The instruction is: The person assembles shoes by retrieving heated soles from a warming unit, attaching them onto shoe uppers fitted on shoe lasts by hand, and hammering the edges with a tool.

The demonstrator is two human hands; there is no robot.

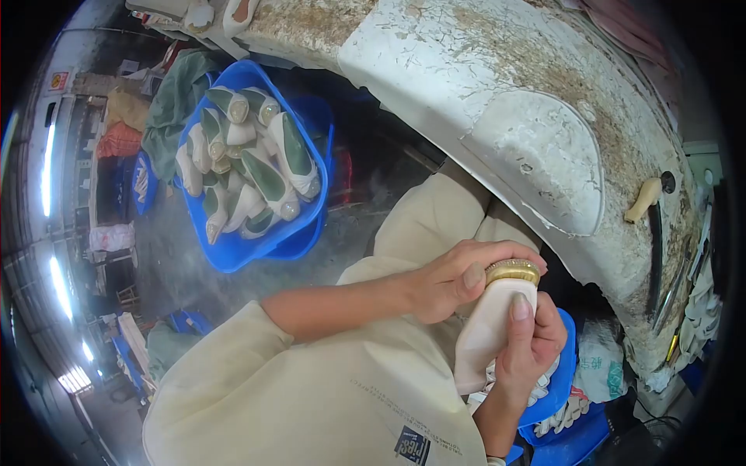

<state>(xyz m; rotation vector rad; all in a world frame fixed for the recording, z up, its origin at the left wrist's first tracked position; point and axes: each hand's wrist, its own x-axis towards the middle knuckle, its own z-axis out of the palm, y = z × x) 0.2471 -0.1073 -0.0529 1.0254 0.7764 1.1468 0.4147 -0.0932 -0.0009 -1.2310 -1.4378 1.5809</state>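
Both hands grip a pale shoe [487,334] in front of my lap, its shiny gold end [512,272] pointing up toward the workbench. My left hand [451,283] reaches in from the left, thumb by the gold edge and fingers curled over the top of that end. Lower down, my right hand [531,342] wraps the shoe from the right side, with its thumb pressed on the pale flat face. The shoe's far side is hidden by the hands.
A worn white workbench [435,54] curves past my knees. On it lies a wooden-handled tool [644,199]. A blue basket [227,262] full of pale shoes [268,177] stands at left. Another blue basket [569,353] sits at lower right, near a plastic bag [600,365].
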